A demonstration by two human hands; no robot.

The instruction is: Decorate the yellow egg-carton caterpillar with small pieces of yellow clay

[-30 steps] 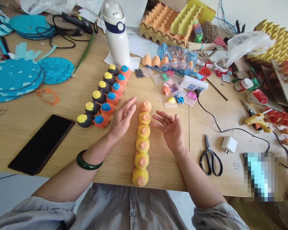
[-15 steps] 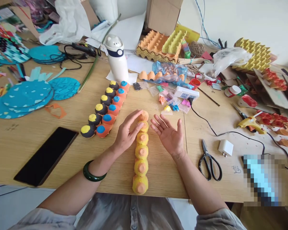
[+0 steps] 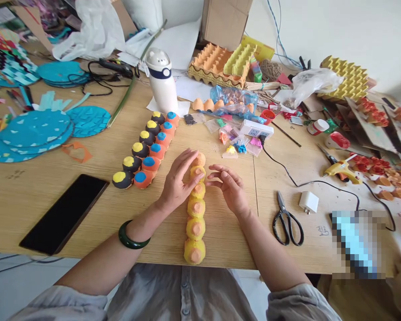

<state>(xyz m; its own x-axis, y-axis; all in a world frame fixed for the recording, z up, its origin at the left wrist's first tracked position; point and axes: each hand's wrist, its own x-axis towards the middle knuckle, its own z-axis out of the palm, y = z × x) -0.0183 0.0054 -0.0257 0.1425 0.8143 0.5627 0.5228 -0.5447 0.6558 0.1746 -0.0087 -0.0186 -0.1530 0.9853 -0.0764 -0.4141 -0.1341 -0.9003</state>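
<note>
Mid-table | left hand (image 3: 178, 180), loose, fingertips on yellow egg-carton strip (image 3: 196, 218) | right hand (image 3: 229, 189) curled, just beside

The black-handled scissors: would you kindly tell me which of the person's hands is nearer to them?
Right hand: nearer, up and left of the scissors in view. Left hand: farther, beyond the yellow egg-cup row.

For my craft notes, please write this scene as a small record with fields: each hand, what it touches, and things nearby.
Left hand: fingers on the second of the yellow-and-orange egg-carton cups
Right hand: fingers curled beside that cup; contact unclear
Left wrist: green bangle
Nearby: black-and-yellow cups, orange-and-blue cups
</note>
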